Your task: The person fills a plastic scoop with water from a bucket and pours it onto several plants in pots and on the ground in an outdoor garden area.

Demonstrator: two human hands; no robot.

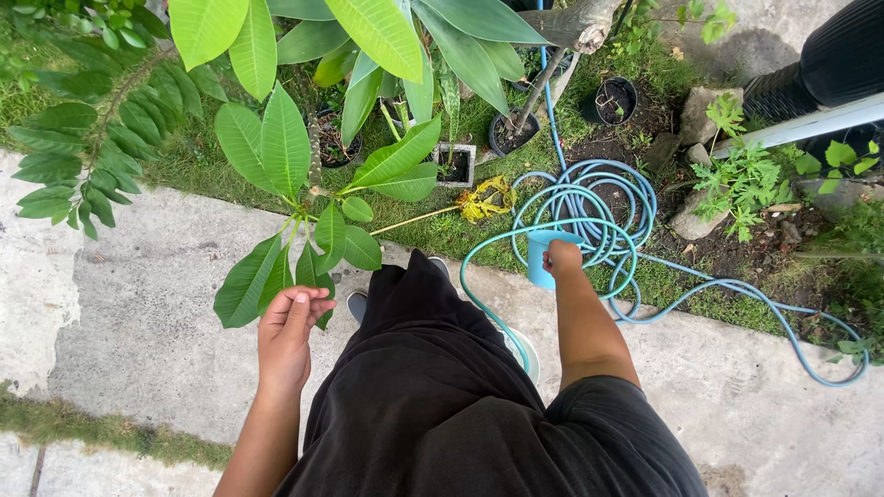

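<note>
My right hand point(562, 257) grips a light blue cup point(545, 258) by its rim, held out over the edge of the grass. My left hand point(287, 331) is raised with fingers together, its fingertips touching the lower leaves of a large-leafed green plant point(285, 175). Black clothing point(433, 387) covers my legs between both arms, with a shoe tip point(355, 304) showing on the concrete.
A coiled light blue hose point(599, 207) lies on grass and soil to the right, trailing away. Several small black pots point(612, 99) and a square pot point(454, 166) stand in the grass. Rocks point(709, 115) lie at the right. The concrete path point(138, 304) runs underfoot.
</note>
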